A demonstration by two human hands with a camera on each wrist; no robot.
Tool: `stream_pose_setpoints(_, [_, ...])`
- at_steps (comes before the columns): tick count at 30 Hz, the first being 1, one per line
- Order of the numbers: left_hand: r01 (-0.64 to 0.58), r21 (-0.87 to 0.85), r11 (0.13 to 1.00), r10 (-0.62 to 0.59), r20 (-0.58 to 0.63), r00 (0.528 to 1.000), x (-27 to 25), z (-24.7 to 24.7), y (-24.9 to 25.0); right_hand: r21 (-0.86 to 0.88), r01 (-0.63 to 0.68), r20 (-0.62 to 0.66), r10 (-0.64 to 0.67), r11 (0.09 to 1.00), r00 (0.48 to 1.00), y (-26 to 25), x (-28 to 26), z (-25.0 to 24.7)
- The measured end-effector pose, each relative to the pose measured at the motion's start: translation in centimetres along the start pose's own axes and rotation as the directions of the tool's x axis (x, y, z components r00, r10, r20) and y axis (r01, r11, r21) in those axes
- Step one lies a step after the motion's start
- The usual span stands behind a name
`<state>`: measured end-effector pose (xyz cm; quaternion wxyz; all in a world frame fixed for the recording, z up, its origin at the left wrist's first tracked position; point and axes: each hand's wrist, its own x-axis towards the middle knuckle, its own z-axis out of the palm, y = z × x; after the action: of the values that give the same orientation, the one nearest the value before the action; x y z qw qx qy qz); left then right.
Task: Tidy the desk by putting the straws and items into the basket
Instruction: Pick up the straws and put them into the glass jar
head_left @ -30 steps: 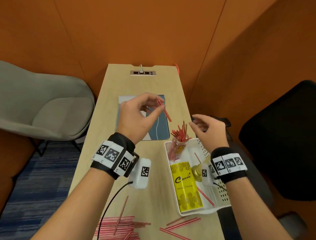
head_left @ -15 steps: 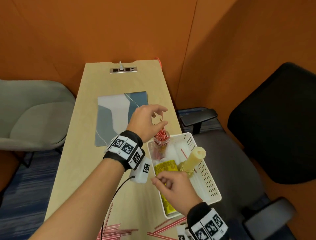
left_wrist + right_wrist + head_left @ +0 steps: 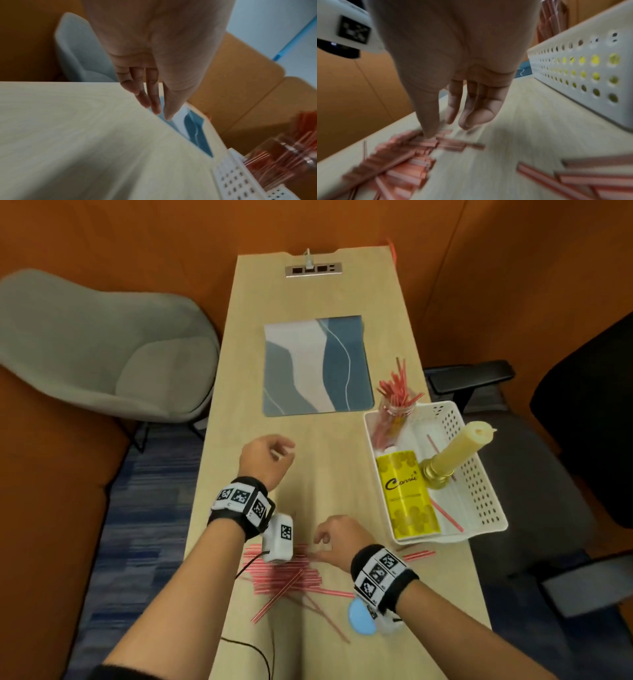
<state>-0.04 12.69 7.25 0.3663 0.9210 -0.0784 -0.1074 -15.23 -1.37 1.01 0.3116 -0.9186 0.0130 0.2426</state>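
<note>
Orange padded walls (image 3: 137, 241) on 3 sides. Narrow light-wood desk (image 3: 308, 460), power strip (image 3: 313, 270) at far end. Grey shell chair (image 3: 102, 350) left, black office chair (image 3: 582, 419) right. Blue striped carpet (image 3: 144, 535). Even indoor light.

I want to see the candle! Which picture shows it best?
The head view: the yellow candle stands tilted in the white basket, fully visible. The left wrist view misses it; the right wrist view shows only yellow through basket holes.
</note>
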Motion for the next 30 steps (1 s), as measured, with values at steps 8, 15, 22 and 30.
stream_pose_setpoints(8, [0.271,0.156,0.95,-0.297,0.176,0.939,-7.3,2.0,-9.1,-0.168,-0.09,-0.038,0.084,0.982,0.996,0.2,-0.1,4.4])
stream_pose_setpoints(15, [0.291,0.088,0.953,-0.303,0.209,0.93,-7.8,5.5,-9.0,-0.097,-0.138,-0.069,0.132,0.986,0.989,0.0,-1.5,2.6])
stream_pose_setpoints(22, [0.199,0.185,0.962,-0.243,0.26,0.934,-6.8,5.9,-8.7,0.138,-0.11,-0.139,0.129,0.984,0.982,0.2,-2.5,0.7])
stream_pose_setpoints(30, [0.104,0.397,0.912,-0.243,0.32,0.916,-6.6,7.3,-7.1,0.265,-0.011,-0.275,0.087,0.964,0.957,-0.6,-4.5,-4.5])
